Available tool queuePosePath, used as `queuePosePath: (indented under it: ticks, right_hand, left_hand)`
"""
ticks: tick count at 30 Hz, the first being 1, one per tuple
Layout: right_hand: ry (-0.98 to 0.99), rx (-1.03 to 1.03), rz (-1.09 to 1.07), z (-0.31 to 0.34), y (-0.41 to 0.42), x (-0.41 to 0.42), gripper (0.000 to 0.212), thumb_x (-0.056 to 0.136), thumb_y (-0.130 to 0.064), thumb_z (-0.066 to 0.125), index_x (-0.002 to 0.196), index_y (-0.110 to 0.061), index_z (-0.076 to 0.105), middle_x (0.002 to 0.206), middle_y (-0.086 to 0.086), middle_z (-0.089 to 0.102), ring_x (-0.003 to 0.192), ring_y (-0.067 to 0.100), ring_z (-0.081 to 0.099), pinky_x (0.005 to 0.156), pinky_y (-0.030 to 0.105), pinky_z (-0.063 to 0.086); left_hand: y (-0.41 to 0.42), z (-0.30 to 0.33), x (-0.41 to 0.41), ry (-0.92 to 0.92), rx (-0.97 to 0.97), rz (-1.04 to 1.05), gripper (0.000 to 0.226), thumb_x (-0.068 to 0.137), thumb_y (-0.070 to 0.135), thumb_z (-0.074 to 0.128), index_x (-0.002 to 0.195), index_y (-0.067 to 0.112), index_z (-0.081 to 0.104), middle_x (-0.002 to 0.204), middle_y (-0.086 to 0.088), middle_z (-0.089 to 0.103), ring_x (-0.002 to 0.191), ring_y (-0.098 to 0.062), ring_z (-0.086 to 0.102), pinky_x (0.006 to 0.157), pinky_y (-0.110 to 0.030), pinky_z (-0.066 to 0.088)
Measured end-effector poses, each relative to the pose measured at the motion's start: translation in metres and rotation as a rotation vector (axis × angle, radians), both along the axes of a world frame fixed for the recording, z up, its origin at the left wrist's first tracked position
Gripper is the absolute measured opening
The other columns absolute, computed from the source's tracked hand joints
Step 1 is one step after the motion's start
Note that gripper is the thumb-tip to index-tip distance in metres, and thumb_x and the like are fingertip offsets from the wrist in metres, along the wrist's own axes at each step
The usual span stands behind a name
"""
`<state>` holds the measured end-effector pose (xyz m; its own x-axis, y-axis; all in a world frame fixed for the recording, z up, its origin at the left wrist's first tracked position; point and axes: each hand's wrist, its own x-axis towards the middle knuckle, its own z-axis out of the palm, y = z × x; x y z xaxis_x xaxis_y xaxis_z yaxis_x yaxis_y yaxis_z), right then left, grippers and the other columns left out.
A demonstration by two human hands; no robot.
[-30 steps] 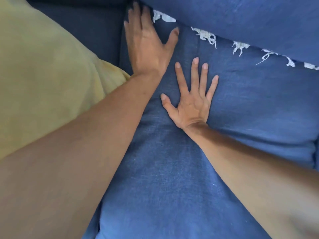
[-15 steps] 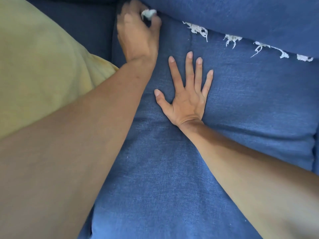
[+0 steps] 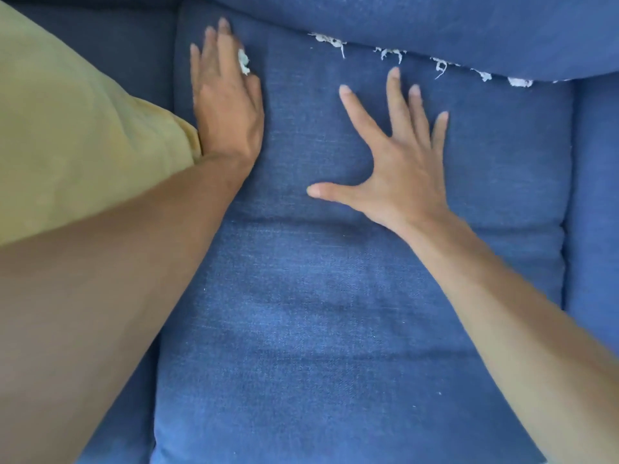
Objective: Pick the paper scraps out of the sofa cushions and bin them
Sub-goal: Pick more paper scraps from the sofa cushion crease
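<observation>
A small crumpled white paper scrap [image 3: 244, 61] is sitting pinched between the thumb and fingers of the left hand [image 3: 226, 105], while a ragged row of torn white scraps [image 3: 438, 67] is lying along the crease between the blue seat cushion [image 3: 335, 296] and the back cushion [image 3: 435, 25]. The task is looking barely begun, with one piece collected, several left, and no bin in view. The right hand [image 3: 398, 165] is pressing flat, fingers spread wide and holding nothing, beside a yellow pillow [image 3: 73, 135].
</observation>
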<state>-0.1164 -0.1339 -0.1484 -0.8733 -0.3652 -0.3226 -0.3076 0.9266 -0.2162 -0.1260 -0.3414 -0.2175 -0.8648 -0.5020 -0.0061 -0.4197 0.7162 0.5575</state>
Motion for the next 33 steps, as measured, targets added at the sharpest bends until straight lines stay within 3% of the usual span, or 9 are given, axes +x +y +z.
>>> queuePosePath:
  ticks: [4, 7, 13, 16, 22, 26, 29, 33]
  right_hand:
    - [-0.248, 0.091, -0.001, 0.012, 0.019, -0.007, 0.156, 0.031, -0.08, 0.082, 0.145, -0.056, -0.022, 0.156, 0.009, -0.039, 0.146, 0.043, -0.027, 0.106, 0.081, 0.0]
    - [-0.318, 0.106, -0.039, -0.002, 0.009, -0.011, 0.169, 0.023, -0.074, 0.087, 0.143, -0.053, -0.03, 0.152, 0.01, -0.045, 0.142, 0.046, -0.033, 0.102, 0.084, -0.002]
    - [-0.48, 0.177, -0.024, -0.019, 0.004, -0.028, 0.17, 0.019, -0.076, 0.086, 0.136, -0.056, -0.037, 0.149, 0.007, -0.05, 0.139, 0.044, -0.039, 0.099, 0.085, -0.006]
    - [-0.518, 0.199, -0.015, -0.018, 0.001, -0.032, 0.171, 0.02, -0.077, 0.086, 0.135, -0.056, -0.038, 0.148, 0.007, -0.052, 0.138, 0.044, -0.04, 0.1, 0.085, -0.006]
    - [-0.561, 0.22, -0.009, -0.016, 0.0, -0.036, 0.171, 0.021, -0.075, 0.087, 0.137, -0.054, -0.038, 0.147, 0.006, -0.053, 0.137, 0.043, -0.042, 0.099, 0.085, -0.008]
    - [-0.556, 0.237, 0.0, -0.018, 0.001, -0.036, 0.172, 0.02, -0.076, 0.086, 0.138, -0.052, -0.036, 0.147, 0.007, -0.053, 0.137, 0.043, -0.042, 0.099, 0.085, -0.007]
    - [-0.558, 0.243, -0.002, -0.019, 0.0, -0.036, 0.171, 0.02, -0.076, 0.085, 0.139, -0.052, -0.036, 0.146, 0.007, -0.053, 0.137, 0.043, -0.042, 0.098, 0.085, -0.007]
    - [-0.55, 0.238, -0.003, -0.02, 0.0, -0.035, 0.172, 0.018, -0.076, 0.085, 0.137, -0.054, -0.037, 0.146, 0.006, -0.053, 0.137, 0.043, -0.042, 0.098, 0.085, -0.009]
  left_hand:
    - [0.015, 0.008, 0.011, 0.062, 0.015, 0.029, 0.05, 0.094, 0.021, 0.029, 0.138, 0.004, 0.044, 0.152, -0.002, 0.045, 0.141, -0.032, 0.036, 0.116, -0.046, 0.031]
    - [0.016, 0.011, 0.011, 0.069, -0.026, -0.003, 0.047, 0.097, 0.026, 0.033, 0.133, 0.0, 0.047, 0.147, -0.005, 0.048, 0.135, -0.031, 0.043, 0.111, -0.047, 0.036]
    - [0.031, 0.011, -0.001, 0.061, -0.006, 0.059, 0.053, 0.101, 0.029, 0.033, 0.147, 0.002, 0.035, 0.154, -0.01, 0.039, 0.145, -0.03, 0.031, 0.123, -0.04, 0.018]
    - [0.049, 0.013, -0.012, 0.084, -0.041, 0.074, 0.052, 0.1, 0.028, 0.037, 0.142, -0.003, 0.039, 0.151, -0.016, 0.041, 0.145, -0.032, 0.033, 0.124, -0.041, 0.015]
    - [0.079, 0.015, -0.033, 0.01, -0.107, 0.151, 0.078, 0.082, 0.066, 0.051, 0.122, 0.0, 0.053, 0.148, -0.024, 0.04, 0.146, -0.039, 0.026, 0.124, -0.046, 0.013]
    - [0.088, 0.015, -0.044, 0.016, -0.11, 0.243, 0.087, 0.063, 0.075, 0.062, 0.115, 0.005, 0.061, 0.149, -0.023, 0.043, 0.144, -0.041, 0.03, 0.122, -0.049, 0.016]
    - [0.092, 0.014, -0.049, -0.027, -0.11, 0.275, 0.074, 0.058, 0.077, 0.063, 0.102, 0.018, 0.069, 0.151, -0.019, 0.042, 0.146, -0.038, 0.029, 0.123, -0.047, 0.015]
    - [0.093, 0.016, -0.051, -0.1, -0.115, 0.271, 0.042, 0.073, 0.063, 0.061, 0.1, 0.032, 0.073, 0.157, -0.014, 0.034, 0.149, -0.035, 0.023, 0.124, -0.044, 0.01]
